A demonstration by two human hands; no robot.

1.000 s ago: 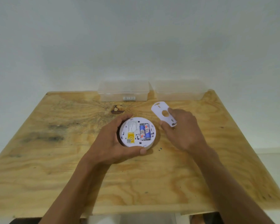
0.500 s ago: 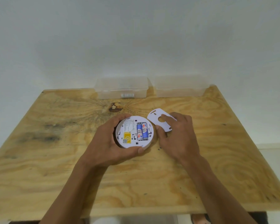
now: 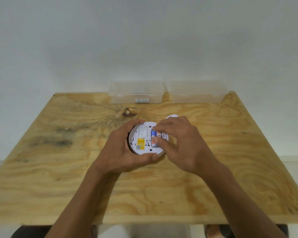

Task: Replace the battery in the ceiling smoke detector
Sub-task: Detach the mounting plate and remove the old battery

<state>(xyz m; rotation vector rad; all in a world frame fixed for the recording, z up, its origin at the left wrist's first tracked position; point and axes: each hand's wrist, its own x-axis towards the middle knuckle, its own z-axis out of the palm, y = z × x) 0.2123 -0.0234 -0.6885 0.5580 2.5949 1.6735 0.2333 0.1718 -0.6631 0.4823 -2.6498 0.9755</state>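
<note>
A round white smoke detector (image 3: 141, 134) lies back-side up on the wooden table (image 3: 58, 169), showing a yellow label and blue batteries (image 3: 153, 133) in its compartment. My left hand (image 3: 122, 150) is wrapped around the detector's left and near rim. My right hand (image 3: 181, 141) hovers over the right side, thumb and fingertips pinched at the batteries; its fingers cover part of them. The white mounting plate (image 3: 171, 116) lies on the table behind my right hand, mostly hidden.
Two clear plastic boxes stand against the wall at the table's far edge: the left box (image 3: 136, 91) holds a few small batteries, the right box (image 3: 196, 91) looks empty. A dark knot (image 3: 129, 112) marks the wood behind the detector.
My right hand has let go of the mounting plate, which now lies on the table, and has moved left onto the batteries. My left hand keeps its hold on the detector.
</note>
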